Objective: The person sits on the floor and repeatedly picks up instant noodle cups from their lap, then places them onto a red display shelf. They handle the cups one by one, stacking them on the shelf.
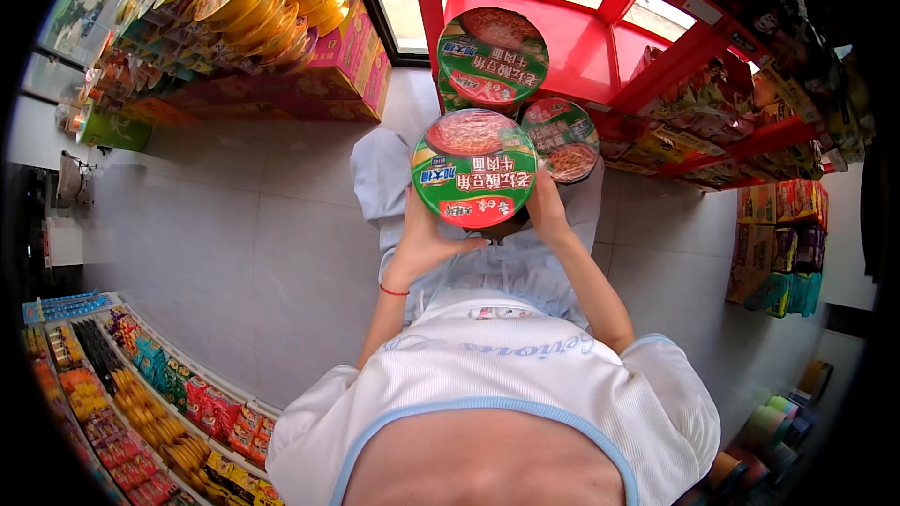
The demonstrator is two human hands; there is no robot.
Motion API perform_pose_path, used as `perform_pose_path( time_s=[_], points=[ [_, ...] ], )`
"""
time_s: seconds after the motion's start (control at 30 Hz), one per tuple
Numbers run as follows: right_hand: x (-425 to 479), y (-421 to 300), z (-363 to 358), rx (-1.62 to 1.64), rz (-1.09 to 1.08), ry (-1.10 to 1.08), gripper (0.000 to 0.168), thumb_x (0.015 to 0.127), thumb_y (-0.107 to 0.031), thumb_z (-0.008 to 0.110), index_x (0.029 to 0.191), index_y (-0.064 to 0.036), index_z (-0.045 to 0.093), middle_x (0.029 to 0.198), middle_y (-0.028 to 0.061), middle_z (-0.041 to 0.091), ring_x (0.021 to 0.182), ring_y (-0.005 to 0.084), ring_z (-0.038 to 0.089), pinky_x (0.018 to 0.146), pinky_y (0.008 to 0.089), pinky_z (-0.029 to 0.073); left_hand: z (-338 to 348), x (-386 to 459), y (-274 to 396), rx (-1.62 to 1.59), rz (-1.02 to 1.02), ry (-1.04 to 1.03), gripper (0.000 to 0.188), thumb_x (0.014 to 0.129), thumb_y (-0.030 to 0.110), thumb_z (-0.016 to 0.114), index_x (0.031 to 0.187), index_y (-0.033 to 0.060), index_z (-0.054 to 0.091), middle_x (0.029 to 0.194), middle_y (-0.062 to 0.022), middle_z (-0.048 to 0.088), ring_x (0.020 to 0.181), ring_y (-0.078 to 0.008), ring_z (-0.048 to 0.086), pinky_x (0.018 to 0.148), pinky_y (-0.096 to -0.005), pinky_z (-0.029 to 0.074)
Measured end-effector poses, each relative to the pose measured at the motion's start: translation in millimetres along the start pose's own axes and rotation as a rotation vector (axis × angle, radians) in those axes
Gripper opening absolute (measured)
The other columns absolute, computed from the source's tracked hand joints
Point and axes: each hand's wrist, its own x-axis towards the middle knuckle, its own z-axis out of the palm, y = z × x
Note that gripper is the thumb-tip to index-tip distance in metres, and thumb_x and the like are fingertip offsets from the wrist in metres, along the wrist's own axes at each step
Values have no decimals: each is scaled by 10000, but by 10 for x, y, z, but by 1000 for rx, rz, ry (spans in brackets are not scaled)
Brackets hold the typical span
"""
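My left hand [425,242] and my right hand [548,209] grip a large instant noodle tub [474,169] from its two sides. Its green and red printed lid faces up toward me, above my knees. The left thumb reaches along the near side, and a red cord circles that wrist. Just beyond the held tub is a second green noodle tub [492,49], at the mouth of the red shelf. A third noodle tub [562,137] sits beside my right knee, partly covered by the held one. The undersides of all three tubs are hidden.
The red display rack [576,56] rises ahead and to the right with bagged food. Ahead left, gold-colored bowls [281,0] are stacked near a pink carton [344,63]. A snack shelf [169,400] fills the lower left. More packs [787,246] stand at right on the tiled floor [281,253].
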Motion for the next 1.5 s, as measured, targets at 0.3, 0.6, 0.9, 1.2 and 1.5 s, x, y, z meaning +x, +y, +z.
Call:
perform_pose_path(
  time_s=[0.3,0.6,0.9,1.2,1.5],
  points=[
    [-383,-743,41,-112,-102,-331,807,965,-611,205,1436,21,377,1483,134,370,1378,266,332,1130,432,211,-115,-94,-210,-654,35,299,1191,519,226,924,1459,37,217,1378,-124,460,1226,-224,505,1017,-370,455],
    [-85,-815,440,191,-153,116,591,999,-396,345,1380,52,409,1352,152,504,1245,229,492,1051,367,368,166,65,-424,-965,-289,202,938,688,464,797,1379,0,364,1350,-138,483,1245,-245,485,1046,-395,408],
    [147,-601,181,531,-152,243,540,997,-401,353,1370,-17,429,1349,116,516,1220,234,514,1021,378,417,-31,573,791,-467,418,647,733,764,468,742,1243,-5,451,1301,-181,479,1249,-313,465,1084,-434,349],
    [160,-698,369,468,-215,496,506,993,-418,363,1358,-78,448,1332,78,533,1197,239,532,998,386,455,3,449,1181,11,497,530,672,937,345,539,1410,-79,319,1420,-243,350,1307,-353,370,1065,-419,314],
    [-24,-976,534,-41,-618,7,493,1005,-357,368,1394,-55,369,1346,113,486,1201,238,521,981,395,478,-124,705,194,-853,-116,-106,1150,686,461,817,1459,-57,141,1466,-214,289,1319,-314,354,1058,-417,322]
  ],
)
